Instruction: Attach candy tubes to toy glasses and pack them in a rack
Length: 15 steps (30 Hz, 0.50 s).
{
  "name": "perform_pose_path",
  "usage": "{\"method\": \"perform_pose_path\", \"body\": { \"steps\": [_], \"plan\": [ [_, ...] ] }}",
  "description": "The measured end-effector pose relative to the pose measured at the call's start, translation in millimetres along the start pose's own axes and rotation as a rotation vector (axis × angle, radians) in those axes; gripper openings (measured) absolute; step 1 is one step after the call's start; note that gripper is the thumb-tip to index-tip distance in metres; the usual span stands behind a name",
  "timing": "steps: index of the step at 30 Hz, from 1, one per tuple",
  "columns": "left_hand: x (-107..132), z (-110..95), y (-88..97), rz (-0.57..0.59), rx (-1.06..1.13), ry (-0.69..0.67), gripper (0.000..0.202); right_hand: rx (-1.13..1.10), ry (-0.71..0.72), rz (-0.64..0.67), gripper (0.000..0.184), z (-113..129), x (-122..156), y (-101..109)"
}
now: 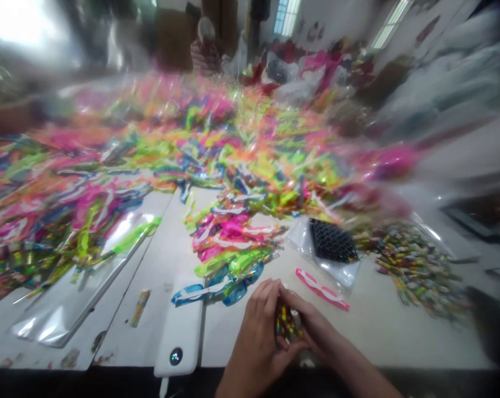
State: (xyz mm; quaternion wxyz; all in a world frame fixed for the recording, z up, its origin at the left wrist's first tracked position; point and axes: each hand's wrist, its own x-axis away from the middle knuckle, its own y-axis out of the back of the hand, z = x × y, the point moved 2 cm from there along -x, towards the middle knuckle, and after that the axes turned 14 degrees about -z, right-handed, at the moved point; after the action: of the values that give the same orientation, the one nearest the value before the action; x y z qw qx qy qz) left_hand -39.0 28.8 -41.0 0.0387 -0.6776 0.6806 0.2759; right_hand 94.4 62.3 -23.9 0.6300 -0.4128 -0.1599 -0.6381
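My left hand (pixel 256 337) and my right hand (pixel 316 329) are pressed together near the table's front edge, fingers curled around a small bunch of colourful wrapped pieces (pixel 286 325). Just past them lie a pink-and-white toy glasses frame (pixel 322 290) and a blue pair of glasses (pixel 217 288). A white power bank (pixel 179 337) rests to the left of my left hand.
A huge heap of bright plastic glasses (pixel 183 149) covers the white table (pixel 383 326). A black mesh piece in a clear bag (pixel 331 243) and a pile of small colourful wrapped pieces (pixel 416 265) lie to the right. Clear bags (pixel 79 287) lie at left. A person sits far behind.
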Motion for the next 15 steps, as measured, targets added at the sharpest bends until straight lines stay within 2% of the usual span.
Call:
{"method": "perform_pose_path", "body": {
  "steps": [4,10,13,15],
  "plan": [
    [-2,2,-0.1,0.039,0.010,0.083,0.104,-0.130,-0.150,0.009,0.067,-1,-7,7],
    [-6,0,-0.1,0.061,0.011,0.203,0.100,-0.218,-0.104,0.072,0.062,5,-8,19],
    [-8,-9,-12.1,0.054,0.008,0.266,0.096,-0.200,-0.090,0.101,0.063,7,-4,26],
    [-9,-15,-28.0,0.053,-0.034,0.291,0.093,-0.185,-0.038,0.048,0.058,7,-3,32]
  ]
}}
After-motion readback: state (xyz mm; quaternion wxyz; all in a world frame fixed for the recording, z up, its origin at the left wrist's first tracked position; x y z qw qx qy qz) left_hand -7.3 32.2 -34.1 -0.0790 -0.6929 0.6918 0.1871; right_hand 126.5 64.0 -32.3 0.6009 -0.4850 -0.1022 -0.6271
